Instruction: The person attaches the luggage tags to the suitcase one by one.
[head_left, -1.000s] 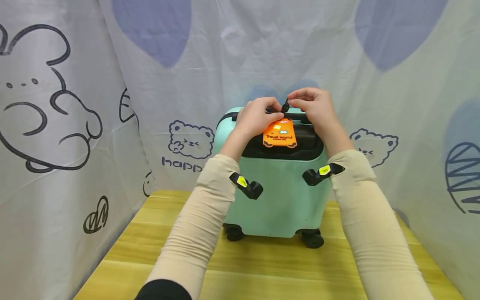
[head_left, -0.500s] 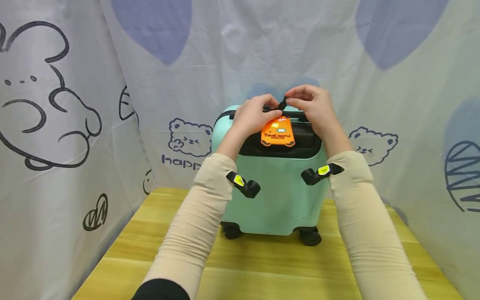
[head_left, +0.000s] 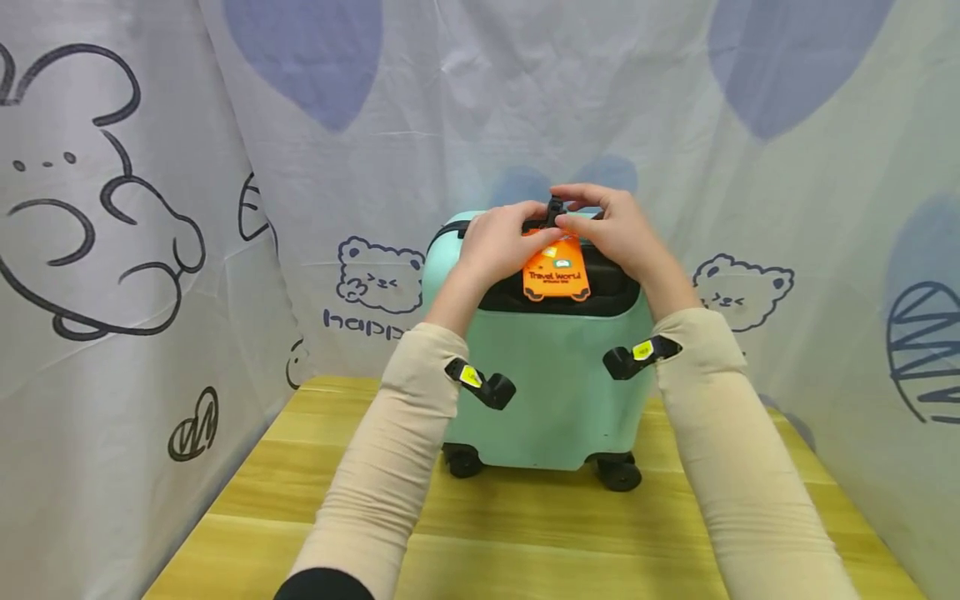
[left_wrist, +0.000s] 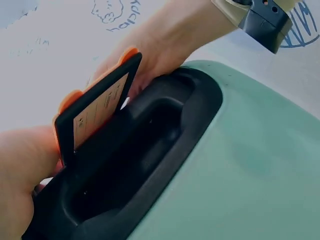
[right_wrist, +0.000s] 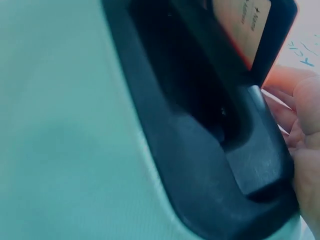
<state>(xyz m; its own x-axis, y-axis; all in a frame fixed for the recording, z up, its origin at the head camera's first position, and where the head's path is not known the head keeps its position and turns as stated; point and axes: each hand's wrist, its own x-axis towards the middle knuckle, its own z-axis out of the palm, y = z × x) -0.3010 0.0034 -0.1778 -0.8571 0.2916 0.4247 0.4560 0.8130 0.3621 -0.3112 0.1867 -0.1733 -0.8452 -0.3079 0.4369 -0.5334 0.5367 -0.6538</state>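
An orange luggage tag [head_left: 557, 268] printed "Travel World" hangs in front of the black top handle area of a mint-green suitcase [head_left: 551, 383]. Its black strap [head_left: 555, 210] stands up above it. My right hand [head_left: 618, 232] pinches this strap between thumb and fingers. At the tag's upper left, my left hand [head_left: 497, 240] grips it with the thumb across the top, its other fingers mostly hidden behind. In the left wrist view, the tag's back shows a printed card [left_wrist: 100, 107] in a black frame, beside the dark handle recess [left_wrist: 145, 150].
The suitcase stands upright on black wheels [head_left: 619, 475] on a wood-grain table [head_left: 525, 542]. A white cloth [head_left: 465, 108] with cartoon drawings hangs close behind it and along both sides. Both sleeved forearms reach across the table, each with a small black wrist camera [head_left: 495, 390].
My right hand has moved left and slightly down, nearer my left hand. The strap's upper end has shifted left with it and now stands more upright. The suitcase sits slightly further left in view.
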